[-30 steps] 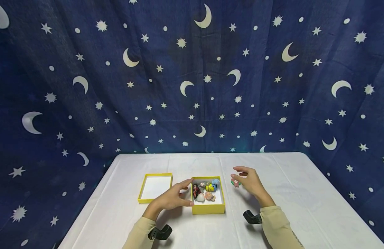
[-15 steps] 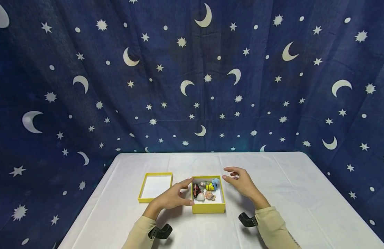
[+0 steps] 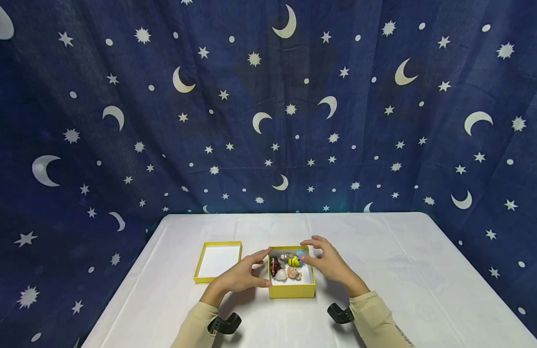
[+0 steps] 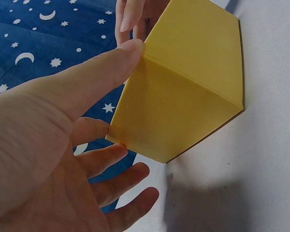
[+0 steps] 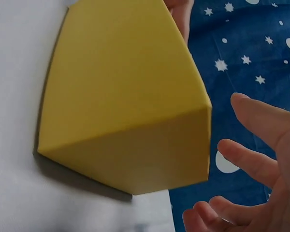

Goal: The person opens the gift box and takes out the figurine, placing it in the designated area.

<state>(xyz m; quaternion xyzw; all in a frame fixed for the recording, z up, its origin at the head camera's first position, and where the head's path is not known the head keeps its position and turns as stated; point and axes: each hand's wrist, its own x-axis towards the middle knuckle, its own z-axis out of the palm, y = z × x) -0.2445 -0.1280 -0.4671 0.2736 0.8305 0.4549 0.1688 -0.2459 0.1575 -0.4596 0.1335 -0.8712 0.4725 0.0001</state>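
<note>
A yellow box (image 3: pixel 292 291) with a white inside holds several small toy figures. My left hand (image 3: pixel 238 277) grips its left side, thumb at the near corner and forefinger at the far one; the left wrist view shows the thumb (image 4: pixel 106 65) on the edge. At the far right corner, my right hand (image 3: pixel 331 263) reaches over the rim with thumb and forefinger parted around a light-blue figure (image 3: pixel 301 253). Beside that stands a yellow-and-black figure (image 3: pixel 294 261). The right wrist view shows the right hand's fingers (image 5: pixel 253 164) spread, with nothing between them.
A shallow yellow-rimmed lid (image 3: pixel 218 261) with a white inside lies left of the box. Also in the box are a dark-red figure (image 3: pixel 275 266), a white one (image 3: pixel 280 275) and a peach one (image 3: pixel 293 274). A starry blue curtain (image 3: pixel 268 121) hangs behind the white table (image 3: pixel 381 266).
My right hand has moved left from beside a pink-and-green figure on the table to over the box. That figure is now hidden behind it. The left hand has stayed on the box.
</note>
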